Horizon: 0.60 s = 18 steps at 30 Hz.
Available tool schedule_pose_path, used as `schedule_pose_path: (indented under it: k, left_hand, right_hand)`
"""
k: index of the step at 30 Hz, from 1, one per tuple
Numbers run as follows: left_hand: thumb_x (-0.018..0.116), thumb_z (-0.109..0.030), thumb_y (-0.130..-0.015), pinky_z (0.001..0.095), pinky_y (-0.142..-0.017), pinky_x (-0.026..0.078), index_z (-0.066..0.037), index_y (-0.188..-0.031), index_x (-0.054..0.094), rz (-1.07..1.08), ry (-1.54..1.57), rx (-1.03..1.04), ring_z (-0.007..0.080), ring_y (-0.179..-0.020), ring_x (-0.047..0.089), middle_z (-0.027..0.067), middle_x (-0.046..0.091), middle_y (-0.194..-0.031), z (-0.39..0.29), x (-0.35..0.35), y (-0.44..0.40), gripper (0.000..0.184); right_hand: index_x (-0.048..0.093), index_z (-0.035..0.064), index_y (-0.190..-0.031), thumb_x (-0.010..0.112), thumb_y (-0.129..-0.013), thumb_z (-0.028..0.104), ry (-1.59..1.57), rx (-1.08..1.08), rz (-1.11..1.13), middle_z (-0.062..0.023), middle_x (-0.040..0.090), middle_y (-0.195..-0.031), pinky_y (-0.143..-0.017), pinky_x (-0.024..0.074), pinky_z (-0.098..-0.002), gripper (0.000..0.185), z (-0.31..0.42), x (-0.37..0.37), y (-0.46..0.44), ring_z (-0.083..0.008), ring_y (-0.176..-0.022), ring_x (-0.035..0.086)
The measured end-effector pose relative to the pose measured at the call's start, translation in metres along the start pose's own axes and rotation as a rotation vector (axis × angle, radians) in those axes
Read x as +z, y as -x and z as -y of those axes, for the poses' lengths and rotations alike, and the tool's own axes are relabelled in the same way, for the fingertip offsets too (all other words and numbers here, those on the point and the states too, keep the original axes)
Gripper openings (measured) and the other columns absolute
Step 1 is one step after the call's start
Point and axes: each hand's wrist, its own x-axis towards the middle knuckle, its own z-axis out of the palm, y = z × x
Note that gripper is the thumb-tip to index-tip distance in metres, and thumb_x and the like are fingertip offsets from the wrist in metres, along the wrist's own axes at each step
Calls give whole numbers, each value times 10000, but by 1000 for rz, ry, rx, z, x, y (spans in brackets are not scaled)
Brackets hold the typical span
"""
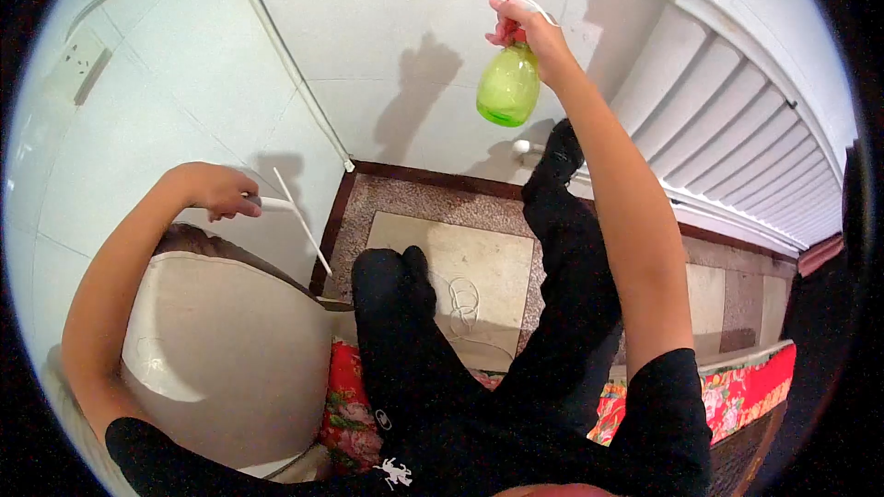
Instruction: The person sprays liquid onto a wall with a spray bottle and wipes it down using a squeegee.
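My right hand (525, 28) is raised in front of the wall, its fingers wrapped round the neck and trigger of a spray bottle (508, 87). The bottle is see-through green with a white and red-orange spray head and hangs upright. Lower on the left, my left hand (223, 191) grips the white handle of a squeegee (302, 221). Its long thin blade is seen edge-on, slanting down to the right near the tiled wall. The blade's face is turned out of sight.
White tiled walls (368, 0) meet at a corner with a pipe (285, 55). A white radiator (727, 120) stands at right, a socket (85, 64) at left. A rounded beige furniture piece (226, 359) is under my left arm. A pale cord (465, 304) lies coiled on the floor between my legs.
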Motion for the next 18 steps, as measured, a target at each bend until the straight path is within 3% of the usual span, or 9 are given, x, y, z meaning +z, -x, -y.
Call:
schedule_pose_path:
  k: [2,8,10,12,13,14,16,18]
  left_hand:
    - [571,-413,-924,333,-574,473,-40,-1062,618,11,-28,-14,170,-607,580,72,598,-719,-6,-1,2,400]
    - [551,-442,-929,339,-584,472,-39,-1069,614,88,32,86,178,-600,571,67,597,-731,13,5,-22,432]
    - [549,-443,-931,342,-580,472,-37,-1069,614,89,52,77,178,-588,566,64,596,-728,4,4,-21,433]
    - [543,-447,-930,399,-637,487,-30,-1068,616,73,-24,120,254,-662,615,119,636,-791,0,4,-18,446]
    - [534,-447,-930,465,-735,487,-31,-1066,621,-17,-171,166,344,-811,640,177,658,-900,6,12,-29,446]
    - [534,-447,-930,465,-735,487,-31,-1066,621,-18,-155,162,344,-811,640,177,658,-900,6,15,-27,446]
    - [534,-441,-927,503,-817,470,-40,-1060,627,-58,-324,193,393,-940,622,204,655,-985,0,14,-23,433]
    - [547,-430,-920,499,-820,478,-51,-1051,630,-87,-343,183,380,-940,630,195,659,-987,1,15,-23,409]
  right_hand:
    - [617,53,-794,710,-833,292,63,-35,3,-74,643,-752,-720,534,-308,259,-3,17,-15,-165,-653,622]
    - [577,57,-812,659,-870,249,-153,171,3,-67,609,-725,-708,510,-281,217,-33,80,-61,-161,-665,593]
    - [541,72,-775,658,-870,242,-180,87,48,-59,567,-680,-723,518,-289,227,-29,108,-66,-170,-621,576]
    - [529,76,-763,658,-870,247,-174,118,142,-60,563,-683,-742,522,-290,239,-41,127,-92,-170,-637,579]
    - [516,81,-751,658,-871,252,-173,143,218,-60,559,-686,-761,526,-291,253,-49,134,-104,-170,-653,581]
    - [516,81,-751,658,-871,252,-169,148,234,-60,559,-686,-761,526,-291,253,-50,147,-106,-170,-653,581]
    - [568,76,-771,669,-859,244,-103,164,167,-67,611,-703,-627,491,-300,214,-50,178,-112,-155,-606,553]
    - [568,81,-768,673,-855,264,-114,170,231,-66,612,-703,-633,484,-304,228,-61,199,-122,-158,-605,556]
